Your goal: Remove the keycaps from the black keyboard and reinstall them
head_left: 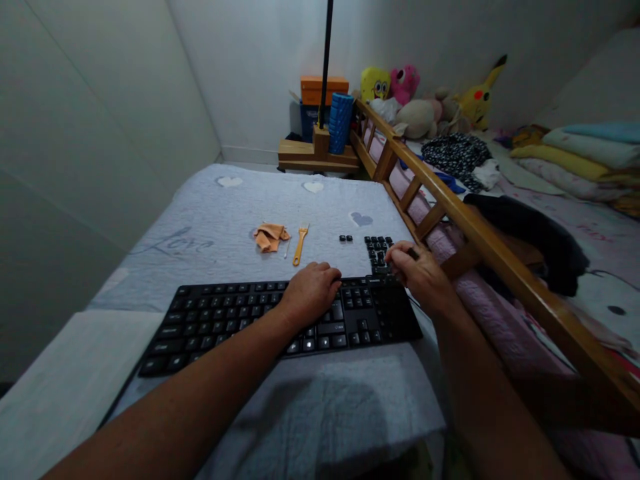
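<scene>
A black keyboard [200, 320] lies across the cloth in front of me. My left hand [313, 290] rests on its keys right of the middle, fingers bent over the far edge and gripping it. Beyond the keyboard's far right corner, my right hand [413, 267] is closed in a pinch. A small dark piece [413, 253] shows at its fingers; what it is cannot be made out. Loose black keycaps [375, 245] stand in rows beside that hand, and two more keycaps [345, 238] lie apart to their left. The keyboard's number-pad area [397, 313] is bare of caps.
An orange cloth [271, 237], a cotton swab [287, 249] and a yellow-handled brush [300, 245] lie behind the keyboard. A wooden bed rail [435, 187] runs along the right, with bedding and plush toys past it. A blue roller [340, 123] stands at the back.
</scene>
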A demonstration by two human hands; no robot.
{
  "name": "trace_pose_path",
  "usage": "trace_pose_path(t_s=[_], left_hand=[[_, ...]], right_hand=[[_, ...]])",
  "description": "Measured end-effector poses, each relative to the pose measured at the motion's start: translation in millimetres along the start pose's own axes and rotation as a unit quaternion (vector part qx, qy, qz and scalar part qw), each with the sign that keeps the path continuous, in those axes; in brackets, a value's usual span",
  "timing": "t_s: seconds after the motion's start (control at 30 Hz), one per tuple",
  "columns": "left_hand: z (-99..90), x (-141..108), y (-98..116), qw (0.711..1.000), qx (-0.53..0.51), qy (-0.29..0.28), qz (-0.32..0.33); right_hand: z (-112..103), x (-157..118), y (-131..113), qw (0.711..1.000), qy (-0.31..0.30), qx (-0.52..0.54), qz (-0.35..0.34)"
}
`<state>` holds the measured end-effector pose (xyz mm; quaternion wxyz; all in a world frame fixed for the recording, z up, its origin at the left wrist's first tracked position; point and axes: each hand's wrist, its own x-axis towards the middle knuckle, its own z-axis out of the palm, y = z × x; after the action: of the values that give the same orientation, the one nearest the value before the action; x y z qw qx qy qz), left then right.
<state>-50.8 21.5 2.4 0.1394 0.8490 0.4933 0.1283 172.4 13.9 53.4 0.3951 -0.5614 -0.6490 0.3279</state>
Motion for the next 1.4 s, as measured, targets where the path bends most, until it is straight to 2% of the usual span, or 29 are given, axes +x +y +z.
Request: trace_pose_path(t_s=[0.13,0.33,0.63,0.87,1.07,1.2,1.4], left_hand=[[0.9,0.1,-0.6,1.000,0.002,-0.004,-0.001],[1.2,0.4,-0.6,1.000,0.008,-0.003,0.000],[-0.5,0.5,1.0,1.000,0.013,-0.006,-0.001],[-0.3,0.8,1.6,1.000,0.011,-0.008,-0.005],[0.0,0.9,1.1,1.000,0.007,-0.006,-0.005],[0.3,0.5,1.0,1.000,0.007,-0.007,-0.003],[1.2,1.1,-0.2,1.000,0.009,-0.012,-0.005]], right_hand=[[10.3,-14.0,5.9,0.999,-0.010,-0.032,0.012],[19.7,-17.4,14.8,0.990,-0.010,-0.134,-0.033],[28.4,-20.5,21.8,0.980,-0.033,-0.174,-0.094],[26.8,-21.6,22.7,0.976,-0.039,-0.188,-0.105],[21.5,-19.1,24.0,0.981,-0.018,-0.184,-0.068],[18.5,-17.8,24.4,0.982,-0.029,-0.176,-0.055],[18.3,-16.6,24.7,0.978,-0.043,-0.179,-0.094]])
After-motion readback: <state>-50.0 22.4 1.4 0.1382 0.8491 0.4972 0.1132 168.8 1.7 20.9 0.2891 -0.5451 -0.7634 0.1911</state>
